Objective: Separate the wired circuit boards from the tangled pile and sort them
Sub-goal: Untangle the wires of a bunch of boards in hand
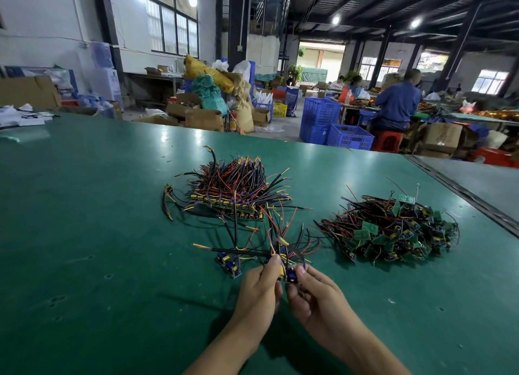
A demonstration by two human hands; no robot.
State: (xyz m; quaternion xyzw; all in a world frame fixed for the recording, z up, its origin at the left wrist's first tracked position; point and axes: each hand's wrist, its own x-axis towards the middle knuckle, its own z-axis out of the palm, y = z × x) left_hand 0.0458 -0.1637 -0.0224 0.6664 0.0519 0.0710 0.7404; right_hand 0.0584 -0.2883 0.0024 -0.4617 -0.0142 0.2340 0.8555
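Wired circuit boards (290, 275) are being pinched between the left grip (258, 290) and right grip (311, 293), a neat sorted stack (230, 197) lying ahead, while a large tangled pile (393, 234) is waiting right of them on the bench (112, 206).

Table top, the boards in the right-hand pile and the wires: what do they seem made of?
Table top: green mat, probably rubber or vinyl, semi-gloss; it mirrors the ceiling lights and shows small dents. Boards: flat, rigid green laminate, likely fibreglass, matte. Wires: thin, bendy, coloured plastic-looking insulation, slight sheen. The left hand and right hand pinch one such wired board.
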